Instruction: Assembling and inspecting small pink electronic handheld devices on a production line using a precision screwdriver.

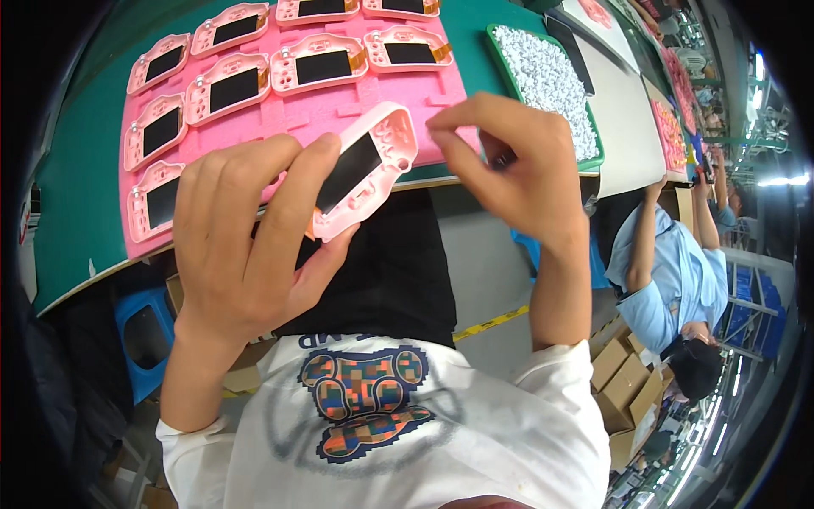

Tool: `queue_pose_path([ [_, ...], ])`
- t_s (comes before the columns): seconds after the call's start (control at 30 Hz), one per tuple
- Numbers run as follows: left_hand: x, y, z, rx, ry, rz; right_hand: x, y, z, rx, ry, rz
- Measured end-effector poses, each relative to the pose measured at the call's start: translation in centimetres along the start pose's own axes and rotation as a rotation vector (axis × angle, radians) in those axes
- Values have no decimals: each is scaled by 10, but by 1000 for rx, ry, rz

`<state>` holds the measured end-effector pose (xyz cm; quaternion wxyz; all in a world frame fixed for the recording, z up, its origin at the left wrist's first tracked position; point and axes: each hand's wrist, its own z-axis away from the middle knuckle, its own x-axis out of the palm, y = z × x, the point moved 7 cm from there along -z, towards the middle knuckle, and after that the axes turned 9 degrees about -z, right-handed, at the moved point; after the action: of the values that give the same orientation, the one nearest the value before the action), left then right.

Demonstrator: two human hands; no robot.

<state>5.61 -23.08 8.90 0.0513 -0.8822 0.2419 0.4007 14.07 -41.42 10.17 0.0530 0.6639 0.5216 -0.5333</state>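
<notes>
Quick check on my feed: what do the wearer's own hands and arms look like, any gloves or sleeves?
Both the left hand and the right hand are ungloved. The forearms are uncovered, with no watch or bracelet visible at either wrist. Above them are loose white short sleeves, part of a white shirt.

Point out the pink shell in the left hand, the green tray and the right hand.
Pink shell (377,181): head view, on its pink inner side.
Green tray (500,53): head view, on its left rim.
Right hand (534,174): head view, middle of the hand.
</notes>
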Motion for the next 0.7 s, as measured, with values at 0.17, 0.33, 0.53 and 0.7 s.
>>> queue_pose_path([
  [0.17, -3, 8, -5, 52, 34, -21, -4, -17, 7, 77, 118, -287],
  [0.33, -2, 16, -7, 71, 36, 11, 0, -21, 16, 6, 128, -254],
  [0.53, 2, 10, -8, 66, -100, 173, 10, -26, 23, -63, -67, -26],
  [0.7, 10, -5, -13, 12, -263, 426, 12, -35, 33, -143, -91, 67],
])
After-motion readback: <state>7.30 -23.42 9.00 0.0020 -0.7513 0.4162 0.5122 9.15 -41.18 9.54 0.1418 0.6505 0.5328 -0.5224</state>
